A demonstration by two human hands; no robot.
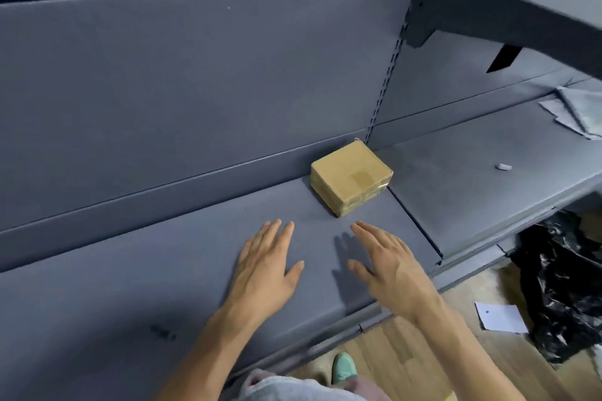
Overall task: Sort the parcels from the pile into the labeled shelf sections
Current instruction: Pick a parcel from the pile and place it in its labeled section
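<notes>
A small brown cardboard parcel (351, 178), wrapped in clear tape, lies flat on the dark blue-grey shelf (130, 270), close to the back panel and beside the slotted upright. My left hand (265, 270) hovers over the shelf just in front of the parcel, fingers straight, holding nothing. To its right my right hand (389, 265) is also spread flat and empty, a short way from the parcel's front corner. Neither hand touches the parcel.
The adjoining shelf section (472, 192) on the right holds pale grey bagged parcels (576, 111) at its far end and a small white scrap (503, 167). A higher shelf (521, 6) juts out top right. Black plastic bags (560, 286) and a white paper (500, 317) lie on the wooden floor.
</notes>
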